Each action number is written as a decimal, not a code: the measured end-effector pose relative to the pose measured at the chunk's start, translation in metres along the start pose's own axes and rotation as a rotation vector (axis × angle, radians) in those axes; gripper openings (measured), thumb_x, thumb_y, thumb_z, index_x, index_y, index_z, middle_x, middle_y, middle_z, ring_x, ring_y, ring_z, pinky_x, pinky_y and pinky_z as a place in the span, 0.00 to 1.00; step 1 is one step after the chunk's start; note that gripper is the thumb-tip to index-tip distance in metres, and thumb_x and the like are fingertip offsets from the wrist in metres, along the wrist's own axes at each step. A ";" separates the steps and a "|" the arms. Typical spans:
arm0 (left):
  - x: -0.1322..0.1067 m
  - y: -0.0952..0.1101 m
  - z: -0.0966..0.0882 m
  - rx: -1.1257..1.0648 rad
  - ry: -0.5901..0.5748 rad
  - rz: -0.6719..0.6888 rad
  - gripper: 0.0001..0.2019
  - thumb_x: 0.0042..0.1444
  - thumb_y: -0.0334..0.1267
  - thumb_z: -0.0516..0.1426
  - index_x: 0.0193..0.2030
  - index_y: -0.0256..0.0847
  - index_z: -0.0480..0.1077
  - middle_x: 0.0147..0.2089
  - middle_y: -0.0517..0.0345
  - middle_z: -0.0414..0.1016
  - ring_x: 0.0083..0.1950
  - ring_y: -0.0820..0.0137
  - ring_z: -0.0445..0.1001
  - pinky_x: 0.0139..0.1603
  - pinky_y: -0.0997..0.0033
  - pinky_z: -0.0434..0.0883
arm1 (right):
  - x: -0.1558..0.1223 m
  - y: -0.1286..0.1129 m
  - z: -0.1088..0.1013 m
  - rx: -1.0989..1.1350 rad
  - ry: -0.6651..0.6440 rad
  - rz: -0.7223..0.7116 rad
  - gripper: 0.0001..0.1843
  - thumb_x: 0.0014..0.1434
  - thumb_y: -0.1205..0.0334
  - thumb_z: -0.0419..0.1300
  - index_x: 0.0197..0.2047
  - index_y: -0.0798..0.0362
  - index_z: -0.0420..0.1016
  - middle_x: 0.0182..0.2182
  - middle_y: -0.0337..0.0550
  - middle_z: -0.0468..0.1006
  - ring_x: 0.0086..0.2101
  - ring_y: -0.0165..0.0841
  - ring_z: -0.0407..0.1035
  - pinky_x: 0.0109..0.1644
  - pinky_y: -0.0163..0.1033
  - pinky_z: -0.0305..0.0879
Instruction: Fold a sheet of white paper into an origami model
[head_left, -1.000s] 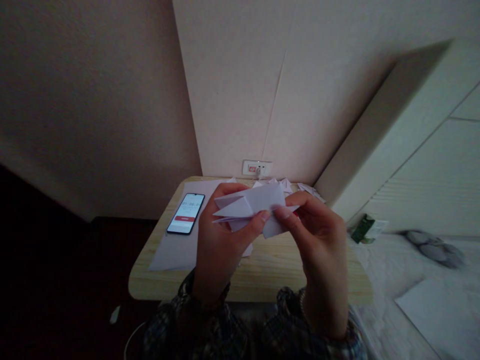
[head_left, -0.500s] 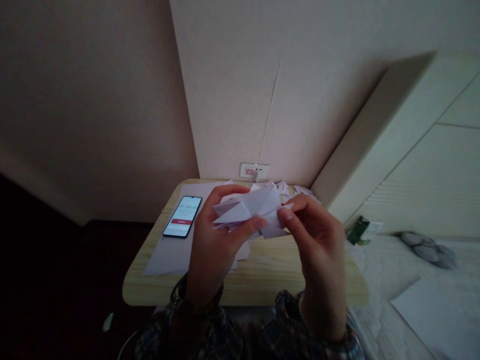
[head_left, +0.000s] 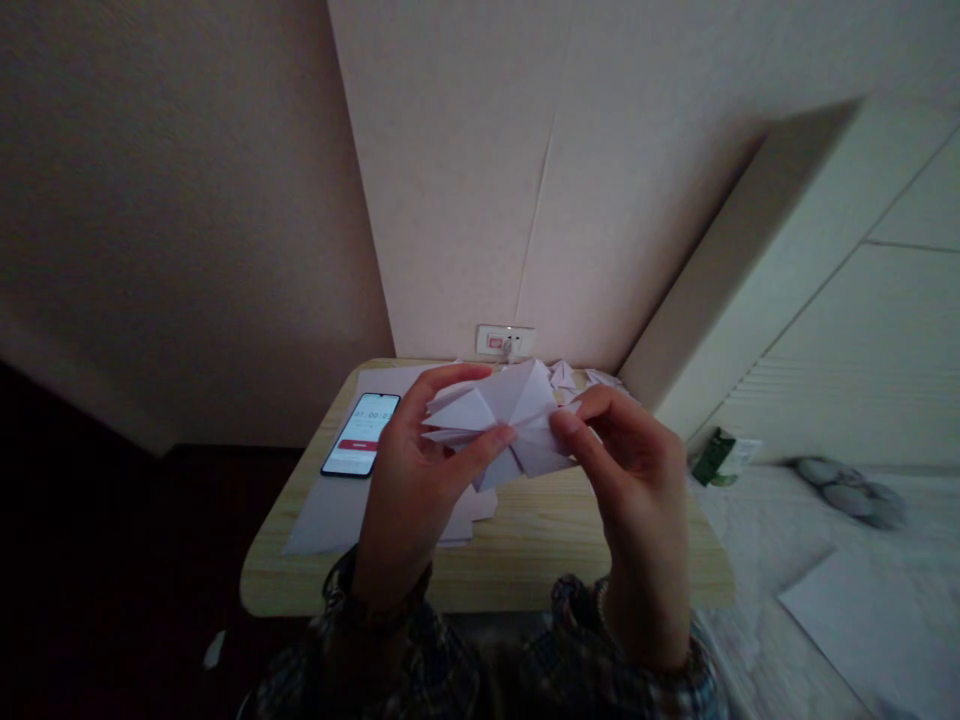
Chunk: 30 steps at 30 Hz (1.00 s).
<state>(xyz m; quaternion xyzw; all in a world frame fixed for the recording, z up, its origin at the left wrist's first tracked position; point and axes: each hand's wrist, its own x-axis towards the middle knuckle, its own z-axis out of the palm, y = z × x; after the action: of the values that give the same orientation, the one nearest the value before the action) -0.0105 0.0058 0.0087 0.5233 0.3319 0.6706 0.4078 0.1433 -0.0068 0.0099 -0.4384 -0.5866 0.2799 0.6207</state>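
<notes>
I hold a folded white paper piece [head_left: 510, 420] with several creased flaps above a small light-wood table [head_left: 525, 560]. My left hand [head_left: 416, 490] grips its left side, thumb pressed on the front and fingers curled behind. My right hand [head_left: 637, 500] pinches the right side between thumb and fingers. Both hands hover over the table's middle, and plaid sleeves show at my wrists.
A phone [head_left: 360, 435] with a lit screen lies on a white paper sheet [head_left: 337, 500] at the table's left. Several small folded paper pieces [head_left: 577, 377] sit by the wall outlet [head_left: 506, 341]. A bed with a loose sheet [head_left: 877, 620] and a green packet [head_left: 712, 457] lies to the right.
The paper piece has been turned and spread slightly, showing more creased flaps. Both hands keep their grip and have shifted a little left in view.
</notes>
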 end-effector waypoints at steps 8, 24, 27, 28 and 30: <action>-0.001 -0.005 0.002 0.093 0.047 0.053 0.17 0.46 0.29 0.70 0.44 0.46 0.77 0.44 0.61 0.82 0.41 0.65 0.82 0.39 0.70 0.81 | 0.004 -0.001 0.003 -0.047 -0.038 -0.023 0.05 0.60 0.61 0.64 0.31 0.49 0.74 0.26 0.34 0.74 0.29 0.31 0.68 0.33 0.38 0.59; -0.003 -0.001 0.009 0.111 0.070 0.067 0.15 0.47 0.29 0.70 0.41 0.46 0.76 0.42 0.62 0.81 0.41 0.68 0.82 0.34 0.75 0.80 | 0.005 -0.006 0.009 -0.100 -0.048 -0.011 0.06 0.55 0.62 0.66 0.28 0.50 0.74 0.24 0.35 0.75 0.29 0.32 0.67 0.34 0.39 0.61; -0.002 0.000 0.009 0.132 0.066 0.075 0.15 0.46 0.28 0.69 0.41 0.45 0.76 0.40 0.63 0.81 0.39 0.69 0.82 0.33 0.76 0.79 | 0.004 -0.005 0.008 -0.112 -0.048 -0.010 0.06 0.55 0.62 0.66 0.28 0.50 0.74 0.25 0.35 0.75 0.28 0.32 0.67 0.34 0.39 0.60; -0.002 0.000 0.009 0.144 0.071 0.071 0.15 0.46 0.28 0.69 0.41 0.45 0.76 0.40 0.63 0.82 0.39 0.69 0.82 0.33 0.77 0.79 | 0.004 -0.004 0.008 -0.112 -0.047 -0.004 0.06 0.55 0.62 0.66 0.28 0.50 0.74 0.25 0.35 0.75 0.28 0.32 0.67 0.34 0.39 0.61; -0.002 0.000 0.009 0.170 0.080 0.054 0.16 0.46 0.27 0.69 0.40 0.45 0.76 0.39 0.65 0.82 0.38 0.70 0.82 0.32 0.79 0.78 | 0.003 -0.003 0.008 -0.107 -0.047 0.009 0.06 0.55 0.61 0.66 0.29 0.50 0.74 0.25 0.35 0.75 0.29 0.33 0.67 0.34 0.39 0.61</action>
<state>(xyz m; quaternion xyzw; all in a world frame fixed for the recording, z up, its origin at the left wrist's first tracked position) -0.0020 0.0039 0.0102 0.5378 0.3894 0.6710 0.3300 0.1358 -0.0035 0.0137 -0.4671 -0.6131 0.2611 0.5812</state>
